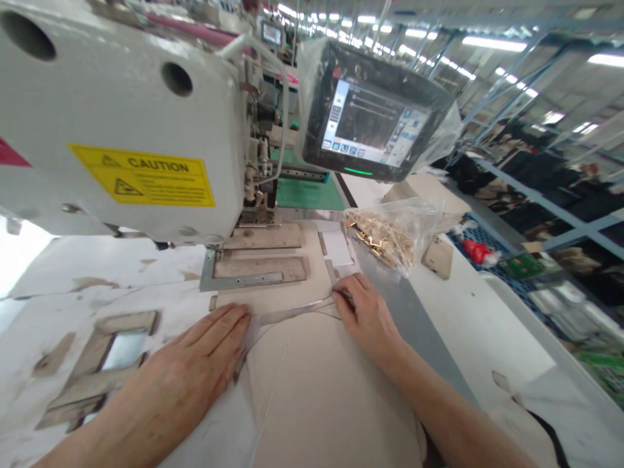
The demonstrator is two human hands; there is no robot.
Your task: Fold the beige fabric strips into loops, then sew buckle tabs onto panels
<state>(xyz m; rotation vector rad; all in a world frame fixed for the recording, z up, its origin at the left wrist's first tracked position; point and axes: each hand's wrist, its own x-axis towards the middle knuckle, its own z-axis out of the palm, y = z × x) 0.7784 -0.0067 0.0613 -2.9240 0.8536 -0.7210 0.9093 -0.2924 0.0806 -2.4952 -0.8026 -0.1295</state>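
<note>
My left hand (207, 351) lies flat, fingers stretched out, across the left edge of a pale beige panel (331, 390). The panel looks like fabric or thin leather, and its near part spreads toward me. My right hand (363, 315) is closed, thumb and fingers pinching the panel's edge at the right. Between the hands runs a curved strip (297, 311) that looks clear and shiny. Just beyond, a beige piece lies under a grey L-shaped metal clamp (244, 281), below the head of a sewing machine (121, 123).
A control screen (373, 120) stands behind the work. To the right are a plastic bag of gold-coloured metal pieces (383, 237) and a phone (437, 257). A template frame with cut-outs (88, 370) lies at the left. Shelving (550, 208) stands beyond the table.
</note>
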